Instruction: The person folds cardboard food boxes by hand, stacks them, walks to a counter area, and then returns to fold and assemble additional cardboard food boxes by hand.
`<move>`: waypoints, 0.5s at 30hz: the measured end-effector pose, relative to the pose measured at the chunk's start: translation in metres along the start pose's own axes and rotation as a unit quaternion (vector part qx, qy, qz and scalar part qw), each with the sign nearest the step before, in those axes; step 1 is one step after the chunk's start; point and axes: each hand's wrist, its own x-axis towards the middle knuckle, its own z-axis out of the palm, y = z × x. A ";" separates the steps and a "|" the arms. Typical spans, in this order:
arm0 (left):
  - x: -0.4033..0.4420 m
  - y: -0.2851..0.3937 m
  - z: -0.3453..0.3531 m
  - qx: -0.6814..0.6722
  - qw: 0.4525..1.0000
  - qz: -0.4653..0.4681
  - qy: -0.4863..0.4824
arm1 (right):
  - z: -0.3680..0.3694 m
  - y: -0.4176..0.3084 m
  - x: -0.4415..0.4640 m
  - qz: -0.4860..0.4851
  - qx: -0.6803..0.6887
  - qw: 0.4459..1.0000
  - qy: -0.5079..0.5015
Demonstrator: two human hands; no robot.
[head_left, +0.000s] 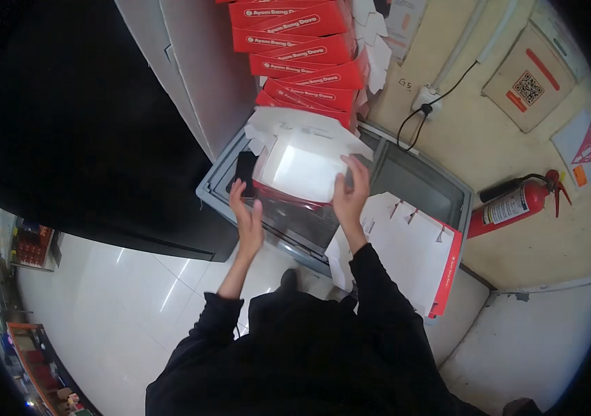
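- The box (pixel 302 163) is standing on the surface (pixel 417 180), walls folded up, lid hanging open.
- Flat carton (pixel 406 246) is lying unfolded, near right; red boxes (pixel 306 59) are standing stacked, far.
- Left hand (pixel 248 218) is spreading loosely, holding nothing, beside the box's near-left corner.
- Right hand (pixel 352 191) is curving at its right edge; gripping, cannot tell.

From here I make out a red fire extinguisher (pixel 517 204) near a red-triangle sign (pixel 581 149), a QR-code notice (pixel 530 80) on the beige wall (pixel 486 149), a black cable (pixel 426 109) plugged into a white socket (pixel 427 96), and pale floor tiles (pixel 139 295).
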 end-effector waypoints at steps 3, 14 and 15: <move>0.033 -0.049 -0.006 -0.112 0.983 -0.133 -0.051 | 0.031 0.014 -0.009 0.025 -0.011 0.999 -0.033; 0.077 -0.108 0.016 -0.278 0.901 -0.305 -0.134 | 0.057 0.050 -0.071 0.203 0.016 0.972 -0.116; 0.078 -0.109 0.016 -0.280 0.900 -0.306 -0.134 | 0.058 0.053 -0.071 0.199 0.019 0.974 -0.107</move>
